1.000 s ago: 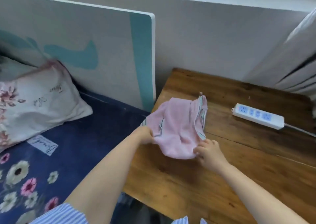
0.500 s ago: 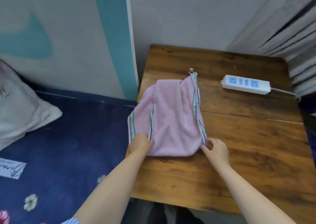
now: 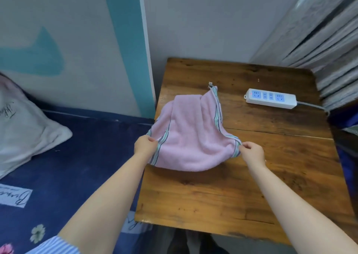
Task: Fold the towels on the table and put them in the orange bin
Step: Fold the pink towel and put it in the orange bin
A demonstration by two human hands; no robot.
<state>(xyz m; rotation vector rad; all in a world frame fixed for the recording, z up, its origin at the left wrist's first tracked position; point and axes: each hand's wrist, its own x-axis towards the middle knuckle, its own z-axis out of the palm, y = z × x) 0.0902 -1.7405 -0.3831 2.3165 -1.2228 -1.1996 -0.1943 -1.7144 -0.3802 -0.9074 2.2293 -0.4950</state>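
Left hand (image 3: 145,144) and right hand (image 3: 251,151) each pinch a striped near corner of the pink towel (image 3: 190,135); it looks soft, light, floppy.

This is a bedroom in a home. At nine o'clock lies a bed with a navy floral bedsheet (image 3: 67,156) and a white printed pillow (image 3: 25,129) resting against a pale headboard (image 3: 77,46) painted with teal shapes. Just beside the bed, at the centre, stands a small wooden table (image 3: 242,186) set against a plain white wall (image 3: 203,21), like a bedside stand. A white power strip (image 3: 271,98) lies on it at two o'clock, and grey pleated curtains (image 3: 325,46) hang at one o'clock.
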